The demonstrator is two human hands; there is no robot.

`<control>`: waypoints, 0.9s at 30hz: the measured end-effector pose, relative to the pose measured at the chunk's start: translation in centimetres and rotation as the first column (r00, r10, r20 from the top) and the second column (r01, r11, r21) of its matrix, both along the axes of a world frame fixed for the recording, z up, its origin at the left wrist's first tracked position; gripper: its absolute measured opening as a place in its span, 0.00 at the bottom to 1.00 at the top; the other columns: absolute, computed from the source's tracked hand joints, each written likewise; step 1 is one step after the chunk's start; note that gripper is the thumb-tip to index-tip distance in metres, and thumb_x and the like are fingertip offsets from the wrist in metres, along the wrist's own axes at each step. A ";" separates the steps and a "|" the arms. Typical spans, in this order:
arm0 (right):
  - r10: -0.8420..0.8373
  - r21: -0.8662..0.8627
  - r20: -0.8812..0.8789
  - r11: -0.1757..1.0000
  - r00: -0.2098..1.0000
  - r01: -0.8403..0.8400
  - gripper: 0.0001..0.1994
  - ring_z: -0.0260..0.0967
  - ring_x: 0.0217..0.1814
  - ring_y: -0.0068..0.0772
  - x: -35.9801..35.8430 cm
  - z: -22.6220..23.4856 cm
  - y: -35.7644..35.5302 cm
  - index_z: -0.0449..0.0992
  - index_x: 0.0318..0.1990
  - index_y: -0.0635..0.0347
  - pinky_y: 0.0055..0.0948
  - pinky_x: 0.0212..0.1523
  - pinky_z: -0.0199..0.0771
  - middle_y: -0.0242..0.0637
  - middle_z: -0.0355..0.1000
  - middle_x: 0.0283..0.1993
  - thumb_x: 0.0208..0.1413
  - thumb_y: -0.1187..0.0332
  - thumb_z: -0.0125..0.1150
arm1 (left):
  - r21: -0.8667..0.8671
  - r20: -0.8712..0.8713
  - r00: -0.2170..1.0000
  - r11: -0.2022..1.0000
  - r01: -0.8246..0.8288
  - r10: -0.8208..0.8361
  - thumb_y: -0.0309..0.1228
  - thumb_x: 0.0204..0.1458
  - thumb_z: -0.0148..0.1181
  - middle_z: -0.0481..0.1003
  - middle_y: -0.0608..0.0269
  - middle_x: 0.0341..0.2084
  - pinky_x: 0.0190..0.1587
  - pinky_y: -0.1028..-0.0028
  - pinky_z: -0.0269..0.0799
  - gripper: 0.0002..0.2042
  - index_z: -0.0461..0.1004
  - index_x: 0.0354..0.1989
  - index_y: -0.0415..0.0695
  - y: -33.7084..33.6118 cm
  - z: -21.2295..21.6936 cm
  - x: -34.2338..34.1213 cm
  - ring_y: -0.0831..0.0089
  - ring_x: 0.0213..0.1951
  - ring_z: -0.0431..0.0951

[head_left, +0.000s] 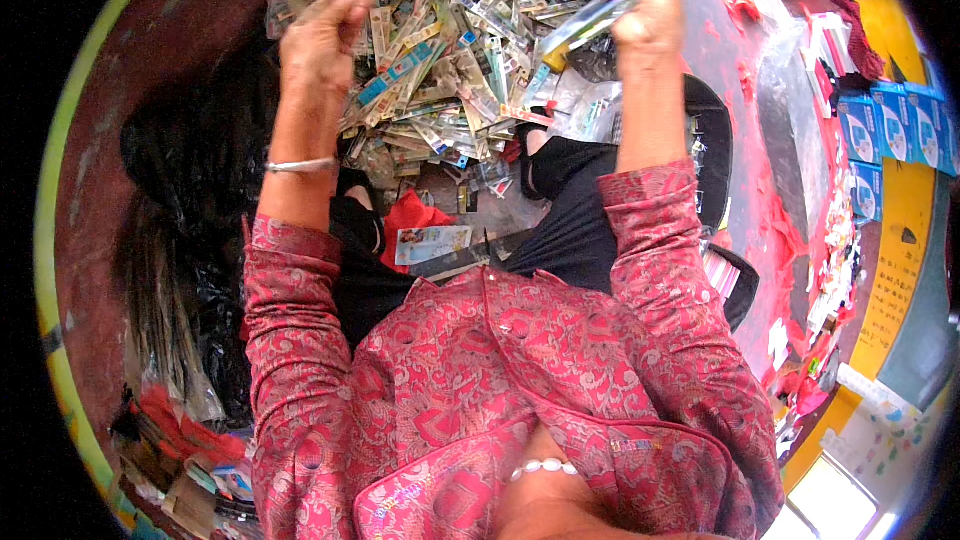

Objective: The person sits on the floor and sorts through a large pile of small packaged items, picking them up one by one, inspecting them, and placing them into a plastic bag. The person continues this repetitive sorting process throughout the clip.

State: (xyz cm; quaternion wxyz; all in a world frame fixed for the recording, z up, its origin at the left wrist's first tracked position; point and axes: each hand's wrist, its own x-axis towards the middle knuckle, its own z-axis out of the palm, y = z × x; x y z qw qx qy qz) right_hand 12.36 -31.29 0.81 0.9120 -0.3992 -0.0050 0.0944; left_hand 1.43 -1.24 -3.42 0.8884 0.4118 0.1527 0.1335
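My left hand (325, 28) is raised at the left of a big heap, its fingers closed. A pale, see-through smear runs out from its fingertips, too blurred to name. On the right, my right hand (648, 15) grips long clear plastic packets (580, 28) that stick out toward the left; motion blurs their outer ends. Below and between both hands lies the heap of narrow clear packets (440, 70), many with printed cards inside, some blue or yellow.
Black plastic bags (215, 200) lie to my left. A red cloth scrap (410, 220) and a printed card (432, 244) are between my legs. At right stand a dark open container (708, 155), a pink-red covered surface (745, 130) and blue boxes (890, 125).
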 end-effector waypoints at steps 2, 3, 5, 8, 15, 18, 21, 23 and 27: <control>-0.119 0.089 -0.029 0.989 0.992 0.122 0.11 0.52 0.12 0.24 2.5 -0.2 -5.8 0.58 0.20 0.57 0.25 0.19 0.57 0.30 0.55 0.12 0.44 0.75 0.56 | 0.071 -0.107 0.987 0.991 -0.114 0.121 0.24 0.45 0.54 0.73 0.55 0.30 0.28 0.84 0.72 0.08 0.69 0.34 0.35 1.5 -0.4 0.7 0.74 0.31 0.74; -0.213 0.024 -0.107 0.976 0.971 0.217 0.11 0.53 0.13 0.25 3.7 -0.7 -8.4 0.58 0.19 0.57 0.26 0.20 0.57 0.31 0.55 0.12 0.43 0.75 0.56 | 0.156 -0.122 0.982 0.980 -0.125 0.145 0.26 0.47 0.54 0.73 0.58 0.30 0.25 0.87 0.69 0.09 0.69 0.36 0.36 1.8 -0.2 0.5 0.76 0.32 0.73; -0.511 -0.210 0.049 0.835 0.858 0.509 0.10 0.53 0.12 0.23 -0.2 1.2 -3.5 0.61 0.21 0.56 0.25 0.12 0.59 0.28 0.53 0.12 0.53 0.65 0.46 | 0.366 -0.145 0.989 0.930 0.041 0.013 0.30 0.47 0.54 0.73 0.62 0.28 0.22 0.88 0.63 0.09 0.70 0.35 0.38 3.2 -0.1 -0.6 0.80 0.28 0.71; -0.195 -0.230 0.050 0.952 0.979 0.202 0.09 0.54 0.11 0.25 -0.6 1.7 -2.0 0.61 0.20 0.55 0.26 0.13 0.60 0.29 0.54 0.11 0.50 0.67 0.50 | 0.623 -0.200 0.966 0.740 0.253 -0.162 0.33 0.50 0.49 0.65 0.71 0.13 0.19 0.83 0.59 0.09 0.68 0.23 0.43 -1.3 3.1 -2.6 0.83 0.16 0.64; -0.163 -0.255 0.007 0.954 0.987 0.159 0.06 0.54 0.11 0.23 -2.5 2.2 0.4 0.63 0.23 0.55 0.27 0.13 0.60 0.27 0.55 0.12 0.46 0.73 0.54 | 0.898 -0.140 0.985 0.405 0.171 -0.106 0.36 0.52 0.47 0.61 0.70 0.17 0.23 0.79 0.59 0.11 0.65 0.23 0.42 -4.9 0.1 -4.5 0.79 0.20 0.61; -0.120 -0.275 -0.019 0.955 0.993 0.111 0.06 0.55 0.11 0.23 -3.2 1.8 0.7 0.64 0.21 0.55 0.25 0.13 0.60 0.28 0.57 0.11 0.45 0.72 0.55 | 0.988 0.054 0.915 -0.110 -0.107 -0.401 0.28 0.48 0.48 0.64 0.61 0.20 0.26 0.72 0.63 0.04 0.65 0.27 0.41 -3.7 -3.6 -5.0 0.70 0.23 0.65; -0.045 -0.228 -0.048 0.973 0.998 0.033 0.08 0.56 0.11 0.21 -3.6 1.7 0.7 0.65 0.19 0.53 0.23 0.13 0.61 0.27 0.58 0.11 0.43 0.72 0.57 | 0.929 -0.054 0.943 0.329 0.168 -0.328 0.31 0.50 0.46 0.66 0.63 0.18 0.22 0.76 0.61 0.07 0.66 0.25 0.42 -3.5 -3.5 -5.8 0.76 0.19 0.64; -0.029 -0.231 -0.093 0.973 0.995 0.007 0.08 0.56 0.11 0.21 -4.0 2.0 1.7 0.65 0.18 0.52 0.22 0.12 0.60 0.27 0.58 0.11 0.43 0.71 0.57 | 0.770 -0.151 0.973 0.597 0.226 -0.172 0.33 0.51 0.44 0.65 0.64 0.16 0.20 0.79 0.59 0.10 0.67 0.24 0.42 -1.4 -0.1 -6.4 0.80 0.17 0.63; 0.147 -0.239 -0.038 0.959 0.988 -0.152 0.04 0.60 0.15 0.22 -2.6 -0.4 2.5 0.68 0.28 0.58 0.23 0.18 0.66 0.29 0.63 0.17 0.45 0.70 0.54 | 0.487 0.179 0.964 0.833 -0.262 0.198 0.31 0.52 0.47 0.67 0.72 0.19 0.22 0.86 0.58 0.09 0.70 0.36 0.40 8.5 3.4 -8.8 0.86 0.20 0.63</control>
